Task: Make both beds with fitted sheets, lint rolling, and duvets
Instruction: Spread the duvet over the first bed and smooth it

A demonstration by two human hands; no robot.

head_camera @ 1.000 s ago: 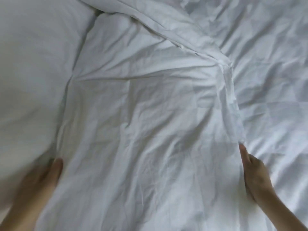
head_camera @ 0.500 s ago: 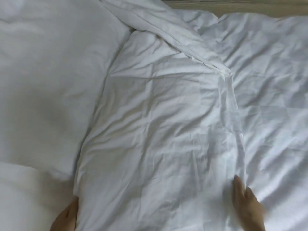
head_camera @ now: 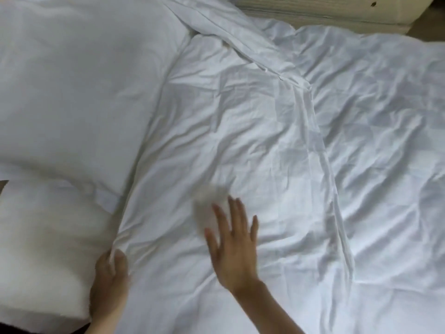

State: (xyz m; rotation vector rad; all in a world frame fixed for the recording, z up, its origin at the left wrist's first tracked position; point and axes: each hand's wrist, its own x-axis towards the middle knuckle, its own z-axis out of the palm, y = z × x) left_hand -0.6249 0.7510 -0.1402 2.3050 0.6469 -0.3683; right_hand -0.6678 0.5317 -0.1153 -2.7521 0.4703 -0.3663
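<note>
A white, creased duvet [head_camera: 240, 131] fills most of the view, with a folded strip running from the top centre down toward the bottom. My left hand [head_camera: 109, 273] grips the left edge of that folded strip at the lower left. My right hand [head_camera: 233, 239] lies flat on the strip's middle with its fingers straight and spread, slightly blurred. A white pillow [head_camera: 72, 80] lies at the upper left, against the duvet's left edge.
A bare white mattress corner [head_camera: 41, 249] shows at the lower left below the pillow. A pale bed base or mattress side [head_camera: 337, 13] runs along the top right. More rumpled duvet [head_camera: 385, 141] covers the right side.
My right hand has let go of the strip's right edge and moved left onto its middle, now flat. The view has shifted up and right; my left hand keeps its hold on the left edge.
</note>
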